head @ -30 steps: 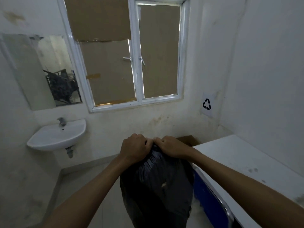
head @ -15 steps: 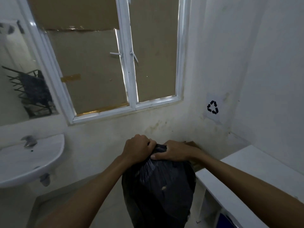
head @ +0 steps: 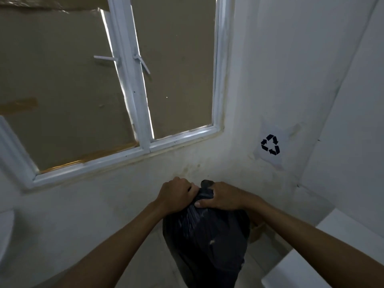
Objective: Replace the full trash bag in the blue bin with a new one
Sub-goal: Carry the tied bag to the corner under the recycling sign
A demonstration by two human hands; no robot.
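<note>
Black plastic, bulging and full: trash bag [head: 205, 242] hanging in mid-air at lower centre, gathered to a bunched neck at the top. Left hand [head: 176, 196] fisted round the left side of that neck, knuckles up. Right hand [head: 222, 197] curled round the right side, thumb laid across the front of the gathers, a small tuft of plastic poking up between the two hands. Both forearms reaching in from the bottom edge. Behind, a white-framed window [head: 143, 125] blocked with brown cardboard, a stained white wall, a recycling sign [head: 270, 144] stuck on to the right. White bench [head: 324, 258] at lower right, just beside the bag.
</note>
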